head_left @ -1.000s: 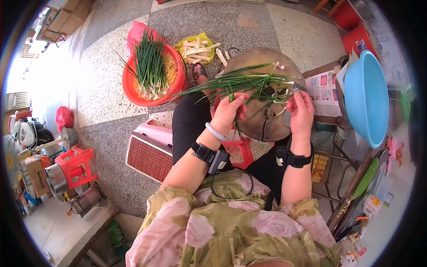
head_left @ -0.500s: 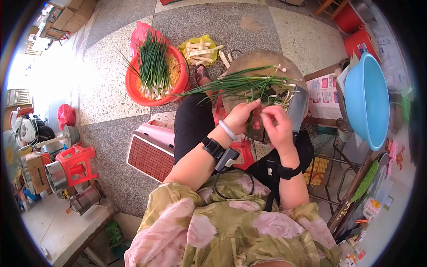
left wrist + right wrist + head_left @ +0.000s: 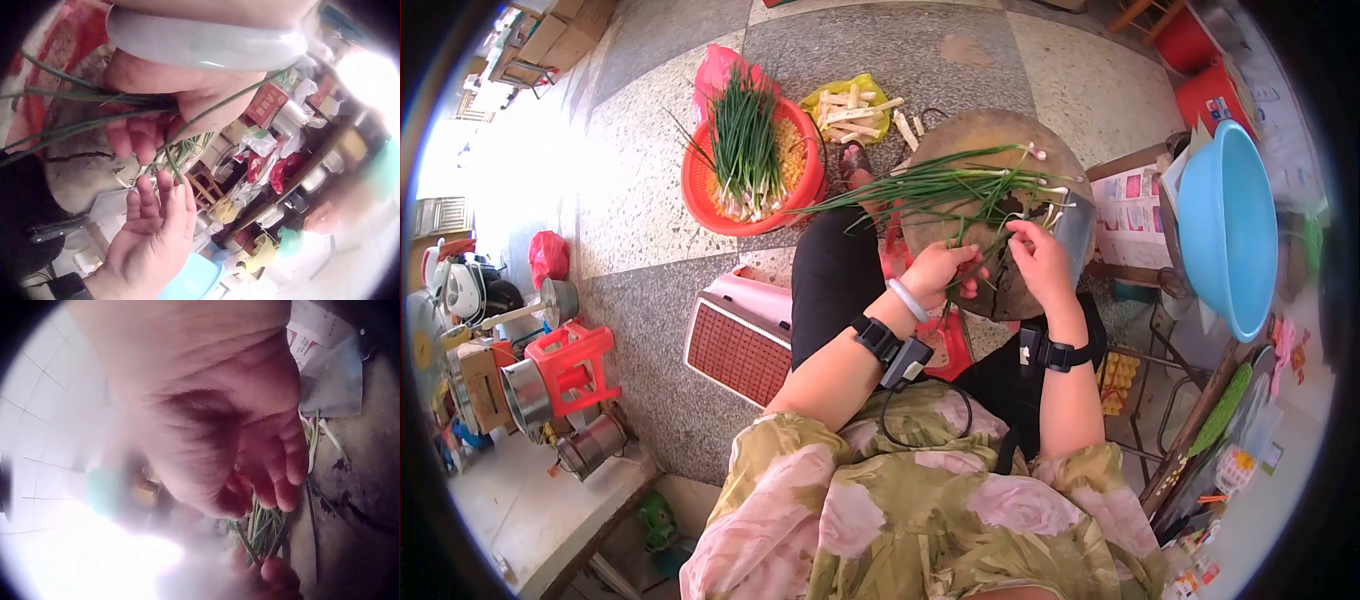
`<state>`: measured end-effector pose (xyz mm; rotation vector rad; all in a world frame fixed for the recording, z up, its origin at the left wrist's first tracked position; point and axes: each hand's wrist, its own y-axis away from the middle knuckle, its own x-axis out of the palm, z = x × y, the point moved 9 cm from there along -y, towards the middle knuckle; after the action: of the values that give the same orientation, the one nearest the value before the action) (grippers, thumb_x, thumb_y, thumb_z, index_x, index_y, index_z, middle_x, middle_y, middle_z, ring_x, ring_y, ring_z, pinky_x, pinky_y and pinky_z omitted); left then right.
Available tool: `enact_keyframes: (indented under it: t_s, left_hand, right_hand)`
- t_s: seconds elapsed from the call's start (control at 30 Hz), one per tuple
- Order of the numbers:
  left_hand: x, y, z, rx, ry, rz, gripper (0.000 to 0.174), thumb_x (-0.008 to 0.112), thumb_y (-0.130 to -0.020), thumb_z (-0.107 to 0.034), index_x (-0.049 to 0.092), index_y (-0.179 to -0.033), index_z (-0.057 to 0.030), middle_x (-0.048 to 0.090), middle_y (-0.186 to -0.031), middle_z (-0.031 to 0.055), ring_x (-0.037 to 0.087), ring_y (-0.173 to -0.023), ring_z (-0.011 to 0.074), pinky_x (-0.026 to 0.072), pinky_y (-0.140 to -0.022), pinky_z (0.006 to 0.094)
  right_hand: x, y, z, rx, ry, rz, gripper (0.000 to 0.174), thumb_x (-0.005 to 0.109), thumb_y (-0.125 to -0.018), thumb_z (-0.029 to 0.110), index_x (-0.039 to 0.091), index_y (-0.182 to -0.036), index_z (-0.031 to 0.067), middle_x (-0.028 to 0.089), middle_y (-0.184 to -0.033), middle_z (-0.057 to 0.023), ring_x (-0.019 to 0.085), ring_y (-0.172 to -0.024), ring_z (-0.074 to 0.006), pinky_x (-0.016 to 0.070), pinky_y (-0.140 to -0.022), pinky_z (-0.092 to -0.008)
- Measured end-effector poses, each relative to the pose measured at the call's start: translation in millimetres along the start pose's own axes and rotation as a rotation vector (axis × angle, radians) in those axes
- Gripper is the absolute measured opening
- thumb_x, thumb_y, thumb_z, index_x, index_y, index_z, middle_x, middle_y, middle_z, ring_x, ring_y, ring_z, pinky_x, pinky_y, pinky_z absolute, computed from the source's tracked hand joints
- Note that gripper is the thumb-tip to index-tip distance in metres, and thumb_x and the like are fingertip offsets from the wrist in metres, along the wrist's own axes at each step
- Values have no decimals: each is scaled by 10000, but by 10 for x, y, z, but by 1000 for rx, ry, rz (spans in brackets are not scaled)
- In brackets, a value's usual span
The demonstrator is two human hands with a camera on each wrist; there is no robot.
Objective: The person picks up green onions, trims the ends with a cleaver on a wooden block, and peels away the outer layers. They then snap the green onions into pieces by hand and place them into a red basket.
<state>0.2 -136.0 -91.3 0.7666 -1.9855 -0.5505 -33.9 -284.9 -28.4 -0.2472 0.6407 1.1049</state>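
Over a round wooden chopping block [image 3: 930, 130], my left hand [image 3: 945, 270] grips a few thin green scallions; their leaves [image 3: 75, 128] trail out past its fingers. My right hand [image 3: 1045, 262] is just to the right. Its thumb and forefinger pinch the end of a green stalk [image 3: 172, 165] that runs from the left hand. More scallions [image 3: 960, 185] lie across the block, white bulbs to the right, leaves hanging over its left edge. A cleaver [image 3: 1078, 235] lies at the block's right side, its black handle [image 3: 56, 231] showing in the left wrist view.
A red basket [image 3: 695, 195] with a scallion bunch over yellow bits stands on the floor left. Beyond the foot is a yellow bag [image 3: 883, 92] of pale sticks. A blue basin [image 3: 1230, 230] stands right; a pink box with a brown mat top [image 3: 735, 350] lies left of the knee.
My right hand came left from the cleaver's side to the left hand, then drew slightly right again. The left hand still grips its scallions and sits slightly lower.
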Motion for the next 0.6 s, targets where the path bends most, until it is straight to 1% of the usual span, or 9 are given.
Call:
enact_keyframes:
  t_s: [0.03, 0.07, 0.13, 0.23, 0.4, 0.47, 0.53, 0.57, 0.6]
  left_hand:
    - [4, 8, -17, 10, -11, -3, 190, 509, -937, -191, 561, -924, -9, 628, -805, 110, 546, -566, 168, 491, -533, 299]
    - [4, 9, -29, 19, -22, -5, 190, 505, -938, -193, 558, -922, -12, 629, -805, 112, 547, -562, 168, 490, -531, 297]
    - [-2, -16, -51, 50, -39, 14, 182, 502, -939, -193, 549, -912, -19, 628, -794, 113, 544, -543, 168, 490, -514, 298]
    - [8, -3, -89, 79, -59, 44, 179, 499, -941, -194, 542, -908, -24, 631, -793, 117, 551, -540, 167, 493, -516, 293]
    - [-82, 90, -281, 170, -155, 31, 175, 498, -944, -189, 543, -913, -23, 633, -797, 107, 570, -569, 161, 498, -539, 284]
    - [-214, 248, -505, 249, -148, -115, 164, 489, -950, -185, 540, -909, -34, 630, -788, 89, 583, -587, 156, 492, -532, 277]
    - [-366, 362, -769, 382, -308, -150, 162, 466, -962, -186, 532, -908, -48, 630, -811, 77, 620, -691, 159, 491, -585, 259]
    - [-469, 429, -859, 387, -288, -189, 164, 466, -963, -186, 534, -911, -47, 631, -817, 78, 620, -700, 159, 493, -602, 262]
    - [-575, 491, -945, 392, -270, -227, 165, 465, -964, -186, 535, -914, -45, 631, -822, 78, 620, -710, 159, 496, -620, 265]
  right_hand:
    - [48, -16, 62, -19, 59, 46, 210, 578, -837, 93, 633, -1040, 87, 627, -840, -90, 619, -729, -230, 492, -662, -326]
    - [63, -27, 111, -20, 59, 49, 210, 578, -837, 93, 633, -1040, 87, 627, -840, -90, 619, -729, -230, 492, -662, -326]
    - [133, -32, 221, -72, 342, 92, 215, 571, -823, 91, 633, -1027, 114, 611, -862, -91, 615, -789, -282, 491, -672, -368]
    - [182, -80, 173, -122, 390, 76, 184, 554, -832, 92, 627, -1000, 107, 606, -902, -93, 605, -842, -308, 486, -685, -398]
    - [75, -126, 416, -287, 265, -5, 135, 556, -834, 72, 620, -951, 93, 603, -930, -103, 605, -858, -306, 490, -697, -394]
    - [13, -107, 605, -351, 236, -51, 126, 557, -833, 64, 619, -940, 88, 605, -944, -105, 605, -863, -307, 490, -702, -393]
    - [-37, -55, 810, -422, 192, -94, 102, 570, -823, 60, 619, -910, 77, 617, -919, -106, 610, -834, -313, 496, -692, -388]
    - [-54, -33, 871, -421, 191, -95, 102, 570, -823, 60, 619, -910, 77, 617, -919, -106, 610, -834, -313, 496, -692, -388]
    - [-2, -16, 899, -394, 189, -10, 100, 574, -821, 67, 624, -906, 76, 623, -902, -105, 613, -808, -317, 498, -682, -387]
